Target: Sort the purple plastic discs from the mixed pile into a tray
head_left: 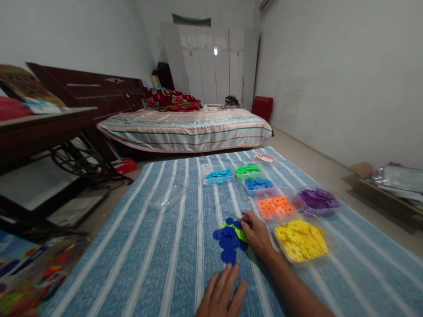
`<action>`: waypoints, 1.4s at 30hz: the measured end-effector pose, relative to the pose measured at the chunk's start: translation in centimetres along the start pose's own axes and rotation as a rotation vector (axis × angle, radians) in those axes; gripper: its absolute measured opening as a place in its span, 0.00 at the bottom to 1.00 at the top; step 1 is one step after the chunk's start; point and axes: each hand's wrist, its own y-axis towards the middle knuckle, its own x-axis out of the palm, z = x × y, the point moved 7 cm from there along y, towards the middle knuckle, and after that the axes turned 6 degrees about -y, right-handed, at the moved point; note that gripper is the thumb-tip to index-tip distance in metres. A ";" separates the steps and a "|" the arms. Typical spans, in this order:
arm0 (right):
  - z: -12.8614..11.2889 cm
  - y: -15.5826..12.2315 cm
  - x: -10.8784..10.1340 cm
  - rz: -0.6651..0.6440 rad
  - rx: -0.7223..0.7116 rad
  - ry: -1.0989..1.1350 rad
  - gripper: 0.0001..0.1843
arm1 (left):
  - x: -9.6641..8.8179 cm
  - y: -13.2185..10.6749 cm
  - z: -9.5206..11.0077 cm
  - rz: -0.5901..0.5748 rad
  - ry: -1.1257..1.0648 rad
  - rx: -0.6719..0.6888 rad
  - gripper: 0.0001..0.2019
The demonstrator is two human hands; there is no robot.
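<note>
A small heap of dark blue flower-shaped plastic pieces [228,241] lies on the striped cloth, with some yellow-green pieces [242,233] among them. My right hand [257,234] is at the heap's right edge, its fingers curled in over the pieces; whatever is between the fingertips is hidden. Just in front of the heap, my left hand [223,291] rests low over the cloth with its fingers extended and nothing in them. To the right of my right hand stands a clear tub of yellow pieces [301,240].
Clear tubs hold orange pieces [276,207], purple pieces [317,199], blue pieces [258,184], green pieces [247,171] and light blue pieces [218,176]. A transparent empty-looking container [167,198] sits left on the striped cloth [158,246]. A bed [194,132] stands beyond.
</note>
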 end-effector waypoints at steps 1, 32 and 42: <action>0.0 0.0 0.0 0.003 -0.001 0.002 0.18 | 0.3 0.7 -0.7 0.002 0.002 -0.026 0.27; 4.2 -10.3 -20.2 0.132 -0.560 -0.960 0.22 | 5.2 7.4 -10.1 0.084 -0.669 -0.711 0.20; -1.7 -9.5 -16.4 -0.160 -0.660 -0.804 0.09 | 4.9 5.9 -12.5 0.376 -1.222 -1.086 0.19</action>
